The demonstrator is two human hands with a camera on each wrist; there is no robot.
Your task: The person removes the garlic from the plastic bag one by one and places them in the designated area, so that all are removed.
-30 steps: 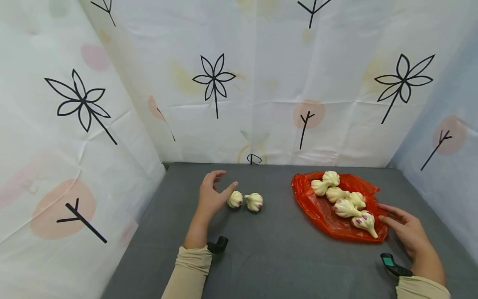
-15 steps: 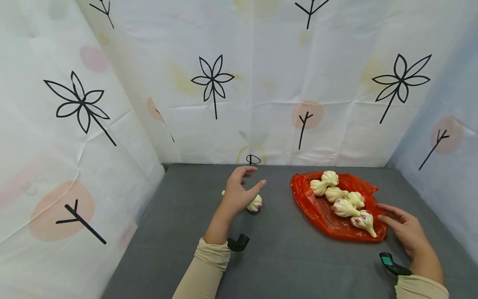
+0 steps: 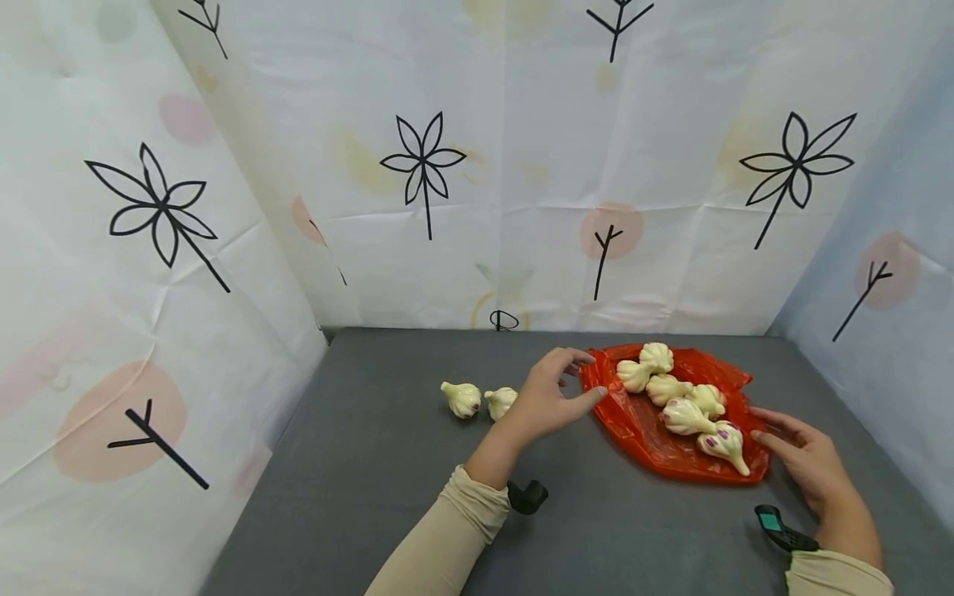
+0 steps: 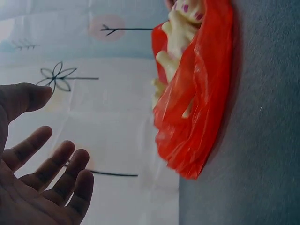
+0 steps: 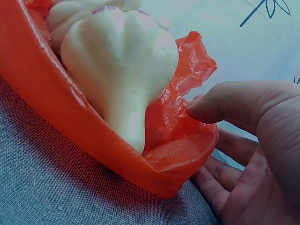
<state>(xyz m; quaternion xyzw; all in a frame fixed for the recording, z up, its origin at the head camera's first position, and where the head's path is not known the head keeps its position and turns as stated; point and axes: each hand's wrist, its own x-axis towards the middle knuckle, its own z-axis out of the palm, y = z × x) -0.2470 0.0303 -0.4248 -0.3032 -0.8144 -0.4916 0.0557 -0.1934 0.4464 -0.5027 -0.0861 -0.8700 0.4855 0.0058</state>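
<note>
A red plastic bag (image 3: 644,443) lies spread on the grey table, its mouth facing up, with several cream garlic bulbs (image 3: 684,415) inside. My right hand (image 3: 808,459) pinches the bag's right rim; in the right wrist view the thumb (image 5: 211,105) is on the inner side and the fingers are behind the plastic. At the bag's left edge, my left hand (image 3: 547,397) hovers with fingers spread and nothing in it. The left wrist view shows its palm (image 4: 28,192) apart from the bag. One garlic bulb (image 5: 119,56) fills much of the right wrist view, stem downward.
Two more garlic bulbs sit left of the bag: one whole in view (image 3: 462,401), the other (image 3: 499,401) partly behind my left wrist. A white patterned cloth (image 3: 522,165) stands around the table's back and sides. A dark wrist device (image 3: 782,530) is on each arm.
My left hand has moved right, from beside the two loose garlic bulbs, past them to the bag's left edge. The right hand has stayed at the bag's right rim.
</note>
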